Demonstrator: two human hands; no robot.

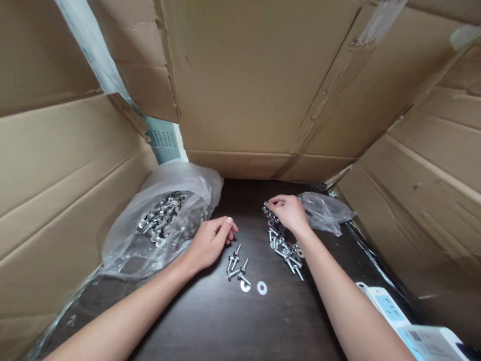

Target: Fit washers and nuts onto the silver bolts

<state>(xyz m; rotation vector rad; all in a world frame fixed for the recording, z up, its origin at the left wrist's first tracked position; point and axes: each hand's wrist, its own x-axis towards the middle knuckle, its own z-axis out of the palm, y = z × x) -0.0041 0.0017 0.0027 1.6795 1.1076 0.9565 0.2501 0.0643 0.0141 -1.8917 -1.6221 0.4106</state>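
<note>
My right hand [288, 210] is closed in a pinch at the far end of a heap of small hardware, with a metal nut [265, 203] at its fingertips. Several nuts [271, 215] lie just under those fingers. Nearer me are loose bolts [288, 259] mixed with washers [299, 253]. My left hand [212, 242] rests beside the plastic bag, its fingers curled under the thumb; whatever they may hold is hidden. Close to it lies a small group of bolts with nuts on their shanks [235, 263]. Two flat washers [262, 288] sit nearest me, one partly under a bolt.
A clear plastic bag [124, 240] full of metal fasteners [163, 215] stands open at left. Another crumpled bag [326, 210] lies behind my right wrist. Cardboard walls [244, 75] surround the dark tabletop [225, 326]. A white power strip [391, 306] is at lower right.
</note>
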